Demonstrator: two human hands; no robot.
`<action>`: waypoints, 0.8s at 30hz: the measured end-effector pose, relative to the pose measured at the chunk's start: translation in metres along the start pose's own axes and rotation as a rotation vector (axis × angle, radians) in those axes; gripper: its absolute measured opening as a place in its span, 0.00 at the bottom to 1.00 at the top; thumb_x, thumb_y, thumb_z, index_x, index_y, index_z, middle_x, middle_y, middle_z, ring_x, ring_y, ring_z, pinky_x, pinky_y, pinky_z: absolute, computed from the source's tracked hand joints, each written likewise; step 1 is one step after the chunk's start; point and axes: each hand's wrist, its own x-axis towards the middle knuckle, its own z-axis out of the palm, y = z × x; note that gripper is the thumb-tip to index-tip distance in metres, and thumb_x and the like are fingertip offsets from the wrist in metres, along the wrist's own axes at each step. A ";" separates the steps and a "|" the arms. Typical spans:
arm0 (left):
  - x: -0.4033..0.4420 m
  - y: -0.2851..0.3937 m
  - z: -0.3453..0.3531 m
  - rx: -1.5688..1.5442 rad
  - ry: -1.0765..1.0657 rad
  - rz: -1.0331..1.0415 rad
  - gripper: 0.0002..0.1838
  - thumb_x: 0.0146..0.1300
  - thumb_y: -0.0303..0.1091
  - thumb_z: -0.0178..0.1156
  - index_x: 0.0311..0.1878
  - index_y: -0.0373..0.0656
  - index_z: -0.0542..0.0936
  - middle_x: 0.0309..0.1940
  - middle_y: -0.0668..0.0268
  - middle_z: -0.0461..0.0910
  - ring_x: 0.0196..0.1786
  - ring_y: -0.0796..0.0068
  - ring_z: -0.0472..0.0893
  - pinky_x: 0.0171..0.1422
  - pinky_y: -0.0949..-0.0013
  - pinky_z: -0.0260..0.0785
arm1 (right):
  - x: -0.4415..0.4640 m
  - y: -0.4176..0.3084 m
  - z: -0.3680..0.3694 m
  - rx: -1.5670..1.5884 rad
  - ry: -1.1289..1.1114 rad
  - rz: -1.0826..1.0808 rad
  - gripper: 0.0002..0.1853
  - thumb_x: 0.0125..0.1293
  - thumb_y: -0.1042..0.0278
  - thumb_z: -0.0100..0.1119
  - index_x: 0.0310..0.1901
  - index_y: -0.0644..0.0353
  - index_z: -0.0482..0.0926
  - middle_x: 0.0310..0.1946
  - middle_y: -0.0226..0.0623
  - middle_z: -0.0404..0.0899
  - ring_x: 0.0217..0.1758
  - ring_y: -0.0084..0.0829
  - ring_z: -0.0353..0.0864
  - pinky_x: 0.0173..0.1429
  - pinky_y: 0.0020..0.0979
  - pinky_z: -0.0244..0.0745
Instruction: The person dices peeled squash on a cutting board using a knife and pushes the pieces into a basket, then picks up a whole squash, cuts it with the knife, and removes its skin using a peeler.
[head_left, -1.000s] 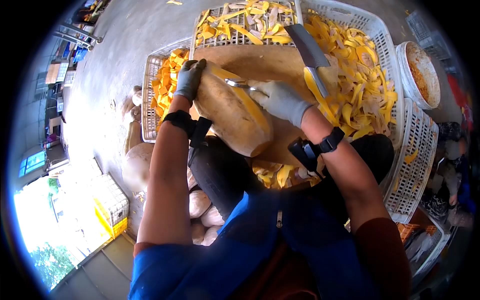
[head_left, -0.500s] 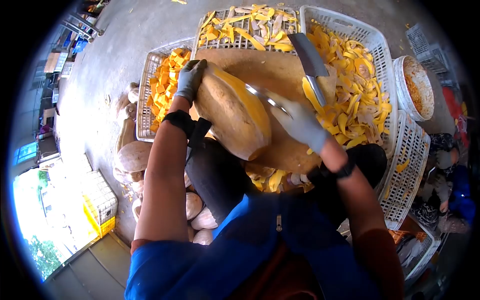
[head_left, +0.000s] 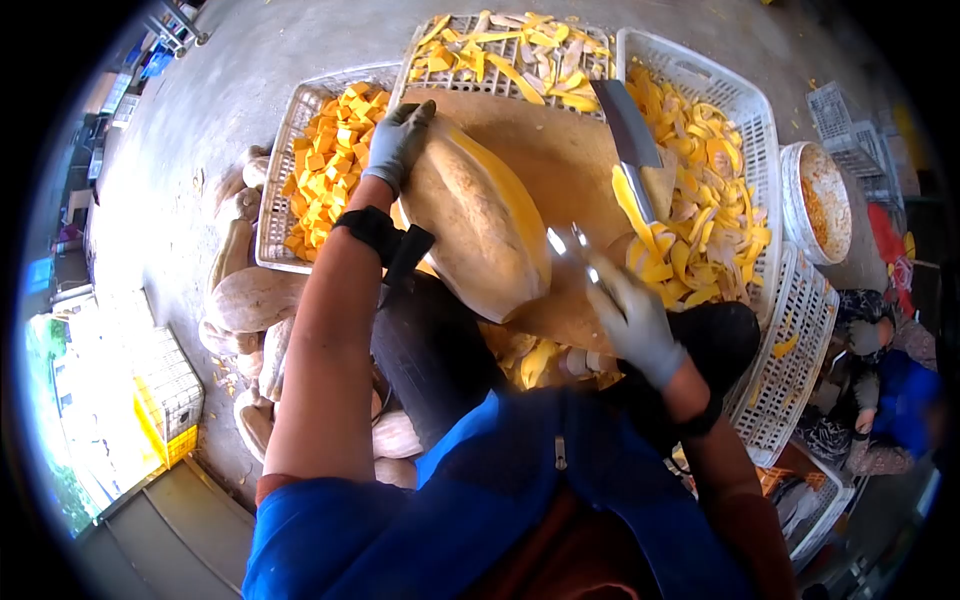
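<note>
A large tan squash [head_left: 465, 215] lies tilted on the brown board [head_left: 560, 150], with a peeled yellow strip along its right side. My left hand [head_left: 400, 148], in a grey glove, grips the squash's upper end. My right hand [head_left: 635, 320], also gloved, holds a shiny metal peeler [head_left: 572, 248] just right of the squash's lower part, apart from it. A cleaver [head_left: 630, 130] rests at the board's right edge, beside the peels.
Orange cubes fill a crate [head_left: 272, 215] at left. Peels fill a crate [head_left: 765, 150] at right and cover a slatted crate [head_left: 405, 75] behind. Whole squashes [head_left: 255, 298] lie at lower left. A white bucket [head_left: 795, 195] and another person [head_left: 870, 400] are at right.
My right hand has moved down and right with the peeler, away from the squash's upper part. My left hand still holds the squash. The camera view has shifted slightly.
</note>
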 end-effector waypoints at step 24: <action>-0.002 0.006 0.001 -0.123 -0.029 -0.120 0.20 0.63 0.44 0.61 0.48 0.35 0.81 0.38 0.64 0.83 0.38 0.77 0.80 0.45 0.74 0.72 | -0.045 -0.014 -0.002 -0.266 -0.055 0.089 0.22 0.65 0.62 0.56 0.62 0.49 0.72 0.43 0.43 0.79 0.39 0.45 0.81 0.41 0.39 0.77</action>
